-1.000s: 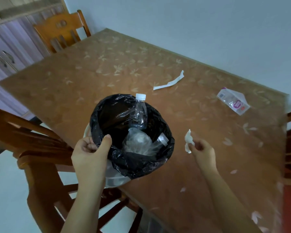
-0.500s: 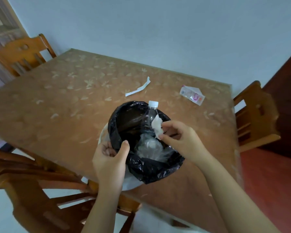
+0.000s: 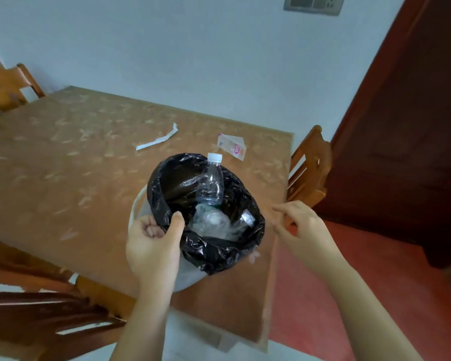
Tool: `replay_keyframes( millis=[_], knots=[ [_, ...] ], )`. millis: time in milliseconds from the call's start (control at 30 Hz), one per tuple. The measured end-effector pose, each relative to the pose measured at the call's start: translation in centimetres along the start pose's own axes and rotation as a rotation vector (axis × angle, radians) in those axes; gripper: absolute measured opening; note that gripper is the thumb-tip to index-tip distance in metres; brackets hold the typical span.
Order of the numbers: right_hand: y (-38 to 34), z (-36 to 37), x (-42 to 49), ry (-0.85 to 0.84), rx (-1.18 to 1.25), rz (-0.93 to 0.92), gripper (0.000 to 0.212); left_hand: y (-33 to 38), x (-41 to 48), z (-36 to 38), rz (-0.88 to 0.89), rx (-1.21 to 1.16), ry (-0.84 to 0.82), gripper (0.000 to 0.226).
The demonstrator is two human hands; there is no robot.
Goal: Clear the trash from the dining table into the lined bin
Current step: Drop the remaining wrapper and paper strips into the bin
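My left hand (image 3: 154, 243) grips the near rim of a white bin with a black liner (image 3: 219, 254), held over the table's near edge. Inside the liner stand a clear plastic bottle with a white cap (image 3: 211, 182) and crumpled clear plastic (image 3: 214, 222). My right hand (image 3: 305, 230) hovers to the right of the bin, fingers apart and holding nothing. On the brown patterned table (image 3: 63, 165) lie a torn white paper strip (image 3: 158, 138) and a clear wrapper with a pink print (image 3: 232, 146), both beyond the bin.
Wooden chairs stand at the far left (image 3: 5, 87), at the table's right side (image 3: 310, 165) and at the near left (image 3: 37, 303). A dark red door (image 3: 414, 126) fills the right. The floor there is red (image 3: 349, 295).
My right hand carried a white tissue scrap from the table to above the bin, let it go, and has drawn back to the right, empty. The view has swung right.
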State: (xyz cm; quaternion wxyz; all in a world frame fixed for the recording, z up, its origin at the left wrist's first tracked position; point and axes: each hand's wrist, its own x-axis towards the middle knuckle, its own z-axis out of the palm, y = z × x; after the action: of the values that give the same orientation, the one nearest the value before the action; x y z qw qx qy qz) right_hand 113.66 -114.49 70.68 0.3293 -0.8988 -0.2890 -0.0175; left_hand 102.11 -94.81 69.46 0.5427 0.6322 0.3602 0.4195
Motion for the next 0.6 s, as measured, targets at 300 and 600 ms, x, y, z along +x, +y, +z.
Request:
replay_keyframes(
  millis=[300,600],
  knots=[
    [8.7,-5.5,-0.1,-0.018,-0.006,-0.077,0.025,0.7,-6.3,6.1,-0.159,-0.060,0.096,0.040],
    [13.5,-4.7,9.2,-0.116,-0.058,-0.099,0.030,0.1,-1.8,14.2,-0.175,-0.062,0.212,0.035]
  ],
)
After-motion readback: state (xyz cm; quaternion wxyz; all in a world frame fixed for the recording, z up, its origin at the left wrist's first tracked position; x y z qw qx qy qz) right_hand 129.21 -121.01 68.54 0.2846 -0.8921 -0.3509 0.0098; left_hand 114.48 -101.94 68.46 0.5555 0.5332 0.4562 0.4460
